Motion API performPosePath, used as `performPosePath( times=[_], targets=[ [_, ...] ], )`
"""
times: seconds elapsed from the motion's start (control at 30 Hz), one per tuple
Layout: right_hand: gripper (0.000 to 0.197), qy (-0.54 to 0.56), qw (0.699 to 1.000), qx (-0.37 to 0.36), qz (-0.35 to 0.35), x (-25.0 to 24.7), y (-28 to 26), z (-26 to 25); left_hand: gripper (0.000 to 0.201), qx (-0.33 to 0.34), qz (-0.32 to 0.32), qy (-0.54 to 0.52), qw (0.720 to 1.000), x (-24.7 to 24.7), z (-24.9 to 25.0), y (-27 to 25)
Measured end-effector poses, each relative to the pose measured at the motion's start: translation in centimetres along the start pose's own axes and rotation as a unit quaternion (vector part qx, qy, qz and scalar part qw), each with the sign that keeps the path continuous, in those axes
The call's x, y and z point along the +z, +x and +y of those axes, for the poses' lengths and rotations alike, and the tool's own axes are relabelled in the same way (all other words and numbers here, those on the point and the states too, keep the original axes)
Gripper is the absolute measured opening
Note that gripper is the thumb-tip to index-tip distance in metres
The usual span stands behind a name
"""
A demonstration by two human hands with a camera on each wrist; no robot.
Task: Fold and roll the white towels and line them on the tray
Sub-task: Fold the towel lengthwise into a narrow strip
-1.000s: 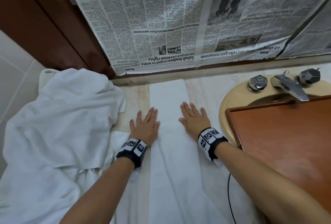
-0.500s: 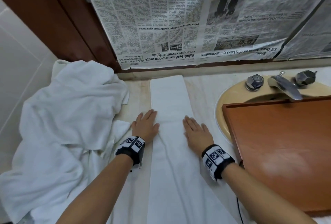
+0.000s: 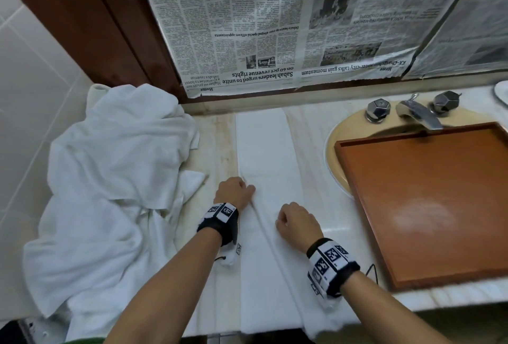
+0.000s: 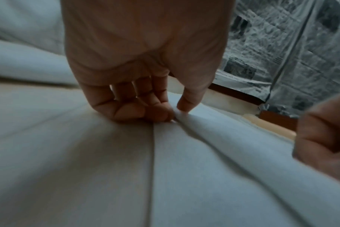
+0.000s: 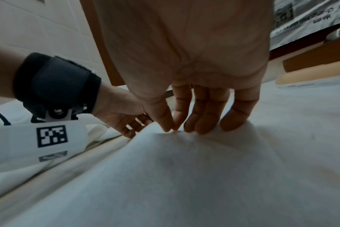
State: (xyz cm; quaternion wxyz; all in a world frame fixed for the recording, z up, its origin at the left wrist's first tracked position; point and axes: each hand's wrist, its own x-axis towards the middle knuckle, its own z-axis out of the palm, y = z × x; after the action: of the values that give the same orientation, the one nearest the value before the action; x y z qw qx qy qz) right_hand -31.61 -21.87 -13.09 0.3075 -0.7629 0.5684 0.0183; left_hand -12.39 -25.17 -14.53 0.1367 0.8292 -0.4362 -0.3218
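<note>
A white towel (image 3: 264, 151), folded into a long narrow strip, lies on the marble counter and runs from the wall to the near edge. My left hand (image 3: 236, 192) pinches its left edge between thumb and curled fingers; the left wrist view shows that hand (image 4: 173, 113) raising a small ridge in the towel (image 4: 213, 161). My right hand (image 3: 295, 221) sits near the strip's middle. In the right wrist view that hand (image 5: 175, 127) pinches the cloth (image 5: 184, 176) with thumb and forefinger. The brown wooden tray (image 3: 428, 200) lies across the sink on the right with nothing on it.
A heap of loose white towels (image 3: 110, 184) fills the counter's left side against the tiled wall. Behind the tray stand a chrome faucet (image 3: 417, 114) and two knobs. Newspaper (image 3: 288, 27) covers the wall. The counter's front edge is close to my wrists.
Both hands slid back toward me along the strip. Their flat fingers have curled, and each hand has pinched up the cloth. A long crease has risen between them.
</note>
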Motion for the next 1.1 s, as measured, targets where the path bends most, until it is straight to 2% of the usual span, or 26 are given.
performPosePath(
  times=[0.1, 0.17, 0.27, 0.33, 0.47, 0.53, 0.73, 0.87, 1.1],
  targets=[
    [0.022, 0.047, 0.998, 0.033, -0.014, 0.5, -1.3, -0.7, 0.032, 0.002, -0.008, -0.031, 0.999, -0.6, -0.2, -0.1],
    [0.030, 0.028, 0.998, 0.049, -0.037, 1.2, -2.2, -1.1, 0.034, 0.000, -0.016, -0.051, 0.999, -0.9, -0.6, -0.3],
    [0.018, -0.035, 0.997, 0.067, -0.026, 1.6, -2.8, -1.6, 0.023, 0.002, -0.026, -0.092, 0.995, -1.3, -1.1, -0.6],
    [0.015, -0.028, 0.997, 0.074, -0.014, 1.0, -3.1, -2.2, 0.019, 0.008, -0.034, -0.109, 0.993, -1.6, -1.2, -0.8],
    [0.016, 0.110, 0.993, 0.024, 0.016, -0.1, -4.7, -4.0, 0.020, 0.016, -0.038, -0.136, 0.990, -1.8, -1.8, -0.8],
    [0.015, 0.126, 0.991, -0.003, 0.031, 0.2, -5.8, -5.6, 0.020, 0.018, -0.040, -0.151, 0.988, -1.9, -2.3, -0.9],
    [0.027, 0.043, 0.999, -0.026, 0.004, 4.3, -6.7, -8.7, 0.026, 0.023, -0.047, -0.144, 0.988, -1.7, -4.4, -1.7],
    [0.034, -0.023, 0.999, -0.035, -0.022, 6.4, -7.1, -8.6, 0.007, 0.030, -0.029, -0.112, 0.993, -1.4, -4.8, -2.8],
    [0.027, -0.100, 0.993, -0.063, -0.028, 8.5, -10.5, -6.9, 0.017, 0.029, 0.021, -0.091, 0.995, -0.2, -4.5, -3.6]
  ],
)
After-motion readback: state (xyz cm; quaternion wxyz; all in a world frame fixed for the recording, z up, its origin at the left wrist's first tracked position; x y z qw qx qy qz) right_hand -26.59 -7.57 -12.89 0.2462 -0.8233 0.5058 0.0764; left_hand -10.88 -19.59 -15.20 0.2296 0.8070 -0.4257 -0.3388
